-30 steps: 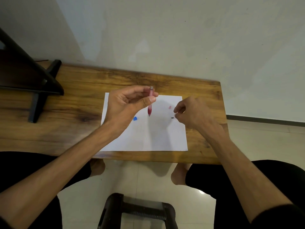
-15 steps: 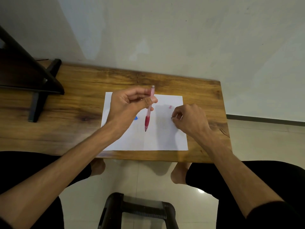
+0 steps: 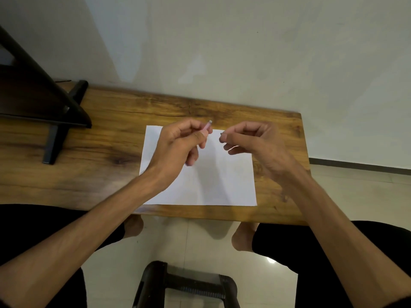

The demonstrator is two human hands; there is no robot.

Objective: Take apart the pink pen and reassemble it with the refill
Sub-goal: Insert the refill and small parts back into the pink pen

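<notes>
My left hand (image 3: 178, 145) is closed around the pink pen (image 3: 207, 126), and only the pen's upper end sticks out above my thumb and forefinger. The rest of the pen is hidden in my fist. My right hand (image 3: 253, 141) hovers just to the right of it, thumb and forefinger pinched on a tiny dark part (image 3: 221, 134) that I cannot identify. Both hands are raised above a white sheet of paper (image 3: 213, 183) lying on the wooden table (image 3: 106, 156).
A dark stand (image 3: 44, 107) with black legs occupies the table's far left. The table's right edge (image 3: 304, 152) is close to my right hand. Below the near edge are my knees and a dark stool (image 3: 184, 283) on the tiled floor.
My right hand lifted off the paper with the small dark part and came up level with the pen. My left hand turned the pen, so most of it is now hidden in the fist.
</notes>
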